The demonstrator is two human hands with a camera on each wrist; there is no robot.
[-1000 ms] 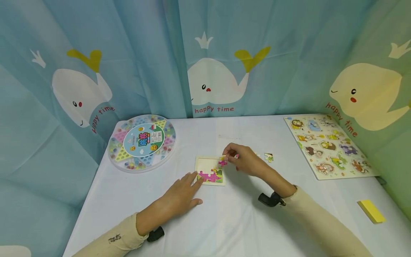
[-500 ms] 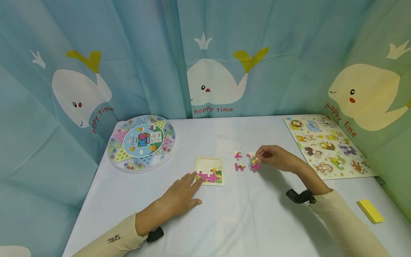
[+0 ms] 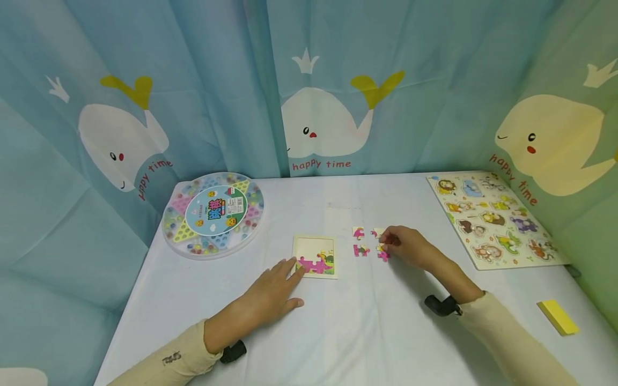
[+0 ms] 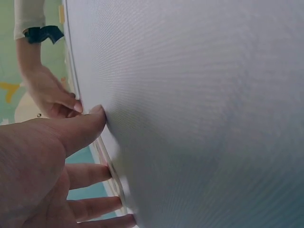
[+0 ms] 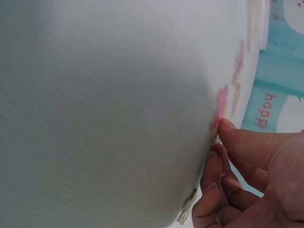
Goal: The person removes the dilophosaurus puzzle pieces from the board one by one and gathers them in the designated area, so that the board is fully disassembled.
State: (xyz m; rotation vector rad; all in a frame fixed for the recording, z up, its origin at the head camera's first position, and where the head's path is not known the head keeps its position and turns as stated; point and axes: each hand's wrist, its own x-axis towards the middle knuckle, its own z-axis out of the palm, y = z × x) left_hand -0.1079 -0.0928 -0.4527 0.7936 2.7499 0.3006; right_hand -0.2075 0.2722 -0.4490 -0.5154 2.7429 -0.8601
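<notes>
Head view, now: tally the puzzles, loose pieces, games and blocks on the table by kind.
Loose jigsaw pieces: 4
Partly filled jigsaw tray: 1
Animal puzzle board: 1
Round Chinese checkers set: 1
Yellow block: 1
Total: 8 visible; anything under the right hand is hidden.

On a white-covered bench (image 3: pixel 299 209), a small square puzzle tray (image 3: pixel 309 247), partly filled with a pink design, sits just below centre, at six o'clock. A person's left grip (image 3: pixel 271 294), a bare hand with straight fingers, touches its edge from seven o'clock. At four o'clock, four loose puzzle pieces (image 3: pixel 360 251) lie near the right grip (image 3: pixel 410 247), fingers curled at the right-hand pair; whether it pinches one is unclear. A round board game (image 3: pixel 214 210) rests towards nine o'clock, an animal board (image 3: pixel 493 219) at three, a yellow block (image 3: pixel 558 317) farther out at four. Behind, at twelve, hangs a blue whale-print curtain (image 3: pixel 434 107).
</notes>
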